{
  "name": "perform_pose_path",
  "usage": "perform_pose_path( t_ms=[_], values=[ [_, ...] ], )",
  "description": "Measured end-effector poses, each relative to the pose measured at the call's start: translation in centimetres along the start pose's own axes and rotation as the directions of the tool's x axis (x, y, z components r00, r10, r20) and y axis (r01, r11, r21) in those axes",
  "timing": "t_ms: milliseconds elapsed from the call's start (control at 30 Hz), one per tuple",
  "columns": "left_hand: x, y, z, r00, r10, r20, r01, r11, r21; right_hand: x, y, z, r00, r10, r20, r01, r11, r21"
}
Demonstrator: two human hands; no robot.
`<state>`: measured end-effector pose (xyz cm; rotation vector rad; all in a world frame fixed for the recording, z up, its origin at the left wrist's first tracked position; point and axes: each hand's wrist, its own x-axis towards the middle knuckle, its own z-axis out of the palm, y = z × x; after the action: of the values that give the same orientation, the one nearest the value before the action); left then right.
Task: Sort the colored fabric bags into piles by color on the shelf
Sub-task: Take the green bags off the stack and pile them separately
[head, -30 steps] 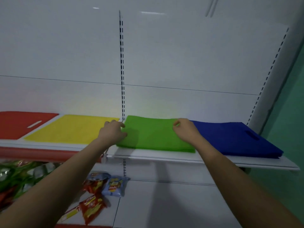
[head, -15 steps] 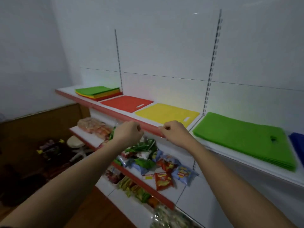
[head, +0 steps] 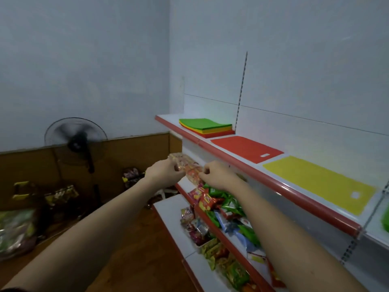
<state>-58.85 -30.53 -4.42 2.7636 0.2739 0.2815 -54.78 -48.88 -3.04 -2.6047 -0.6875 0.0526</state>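
My left hand (head: 166,172) and right hand (head: 219,175) hang side by side in front of the shelf (head: 280,187), below its red lip, both with fingers curled in and, as far as I can tell, nothing pinched between them; the snack packs (head: 212,204) on the lower tier sit behind my knuckles and blur the view there. The unsorted stack (head: 207,126) lies at the far left end of the top shelf, green on top with yellow and red layers showing at its edge, so that is where I would expect to draw from next. The sorted piles run rightward from it in a row: a red bag (head: 247,148) lying flat just beside the stack, then a yellow bag (head: 317,182), each with its handle cut-out toward the front right, and a sliver of green (head: 385,220) at the frame's edge. Laying them flat and apart keeps each colour's place plain. My hands are well short of the stack, so I judge a reach to the left is needed.
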Motion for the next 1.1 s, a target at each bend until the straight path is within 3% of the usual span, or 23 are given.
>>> perform_pose_path(
  t_ms=[233, 433, 1100],
  values=[
    [4.2, -10.8, -3.3, 0.999, -0.052, -0.012, 0.052, 0.999, 0.005, 8.9, -7.5, 4.7, 0.999, -0.046, -0.029, 0.047, 0.999, 0.029],
    [9.0, -16.2, -4.5, 0.996, -0.075, -0.048, 0.075, 0.997, -0.004, 15.7, -11.0, 7.2, 0.994, -0.108, -0.025, 0.107, 0.994, -0.021],
    [34.1, -23.0, -1.5, 0.992, -0.096, -0.078, 0.097, 0.995, -0.001, 42.0, -9.5, 8.8, 0.992, -0.125, 0.018, 0.125, 0.992, -0.022]
  ],
)
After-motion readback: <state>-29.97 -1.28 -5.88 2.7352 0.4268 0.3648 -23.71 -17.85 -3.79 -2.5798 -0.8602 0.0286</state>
